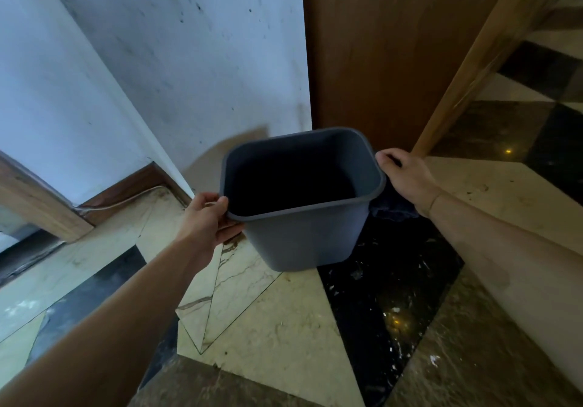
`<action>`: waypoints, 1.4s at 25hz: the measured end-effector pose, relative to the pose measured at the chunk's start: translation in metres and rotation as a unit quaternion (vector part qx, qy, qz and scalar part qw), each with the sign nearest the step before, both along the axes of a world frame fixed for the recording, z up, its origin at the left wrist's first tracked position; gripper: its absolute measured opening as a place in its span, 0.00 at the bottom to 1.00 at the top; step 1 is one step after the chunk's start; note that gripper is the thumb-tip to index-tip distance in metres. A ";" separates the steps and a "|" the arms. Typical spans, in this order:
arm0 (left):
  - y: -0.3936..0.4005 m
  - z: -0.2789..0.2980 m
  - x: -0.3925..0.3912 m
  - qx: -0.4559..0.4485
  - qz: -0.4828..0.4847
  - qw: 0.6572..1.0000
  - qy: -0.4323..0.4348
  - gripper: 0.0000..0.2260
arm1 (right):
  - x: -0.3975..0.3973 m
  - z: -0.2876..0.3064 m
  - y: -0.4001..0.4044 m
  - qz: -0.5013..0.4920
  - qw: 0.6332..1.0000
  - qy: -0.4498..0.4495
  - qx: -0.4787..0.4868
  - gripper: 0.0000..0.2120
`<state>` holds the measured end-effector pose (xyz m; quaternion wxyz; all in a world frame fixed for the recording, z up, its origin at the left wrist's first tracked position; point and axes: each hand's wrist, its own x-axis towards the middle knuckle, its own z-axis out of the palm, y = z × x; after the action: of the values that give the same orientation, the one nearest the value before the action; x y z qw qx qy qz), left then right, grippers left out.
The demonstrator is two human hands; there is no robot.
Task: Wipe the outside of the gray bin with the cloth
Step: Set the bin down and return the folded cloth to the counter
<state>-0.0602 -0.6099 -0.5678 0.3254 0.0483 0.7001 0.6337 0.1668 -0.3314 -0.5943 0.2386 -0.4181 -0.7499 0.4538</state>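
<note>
An empty gray bin (303, 236) with a rolled rim is in the middle of the head view, over the marble floor; whether its base touches the floor I cannot tell. My left hand (209, 217) grips the bin's near-left rim, thumb over the edge. My right hand (405, 174) is against the bin's right side just under the rim, fingers curled. A dark cloth (392, 206) bunches under that hand, pressed against the bin's right wall. Most of the cloth is hidden by my wrist and the bin.
A stained white wall (189, 59) and a wooden skirting board (126, 192) stand behind and left. A brown wooden door (394, 43) and its frame (467, 69) rise behind the bin. The floor has beige and black marble tiles (388, 296).
</note>
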 end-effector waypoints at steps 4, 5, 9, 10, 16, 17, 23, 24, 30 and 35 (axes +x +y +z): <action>-0.007 -0.004 -0.002 0.001 0.005 1.000 -0.001 0.02 | -0.010 -0.002 -0.001 -0.001 1.000 0.002 0.007 0.10; -0.007 -0.004 -0.002 0.003 0.005 1.000 0.000 0.02 | -0.011 -0.003 -0.001 -0.003 1.000 0.003 0.010 0.10; -0.008 -0.005 0.001 0.011 0.007 1.000 0.002 0.03 | -0.008 -0.005 -0.001 -0.012 1.000 -0.001 0.022 0.12; -0.008 -0.004 0.002 0.010 0.009 1.000 0.003 0.03 | -0.008 -0.004 -0.002 -0.021 1.000 -0.005 0.023 0.13; -0.011 0.004 0.008 -0.136 0.017 0.981 0.139 0.17 | 0.013 0.021 -0.009 -0.150 0.986 0.046 0.047 0.19; -0.010 0.007 0.009 -0.181 0.038 0.957 0.225 0.19 | 0.018 0.031 -0.012 -0.158 0.983 0.081 0.045 0.19; 0.055 0.087 0.069 -0.045 -0.141 0.854 0.498 0.12 | 0.015 0.093 -0.047 -0.113 0.940 0.307 -0.094 0.07; 0.069 0.102 0.086 -0.020 -0.213 0.844 0.492 0.13 | 0.010 0.102 -0.054 -0.109 0.933 0.324 -0.109 0.04; 0.102 0.177 0.130 0.008 -0.297 0.893 0.338 0.19 | 0.007 0.183 -0.078 -0.066 0.936 0.333 -0.096 0.15; 0.100 0.307 0.138 -0.022 -0.283 0.904 0.321 0.15 | 0.022 0.312 -0.089 -0.010 0.927 0.348 -0.140 0.23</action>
<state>0.0774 -0.5104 -0.2609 0.2496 0.4376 0.7375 0.4497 0.1892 -0.4204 -0.2823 0.4278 -0.2701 -0.5441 0.6693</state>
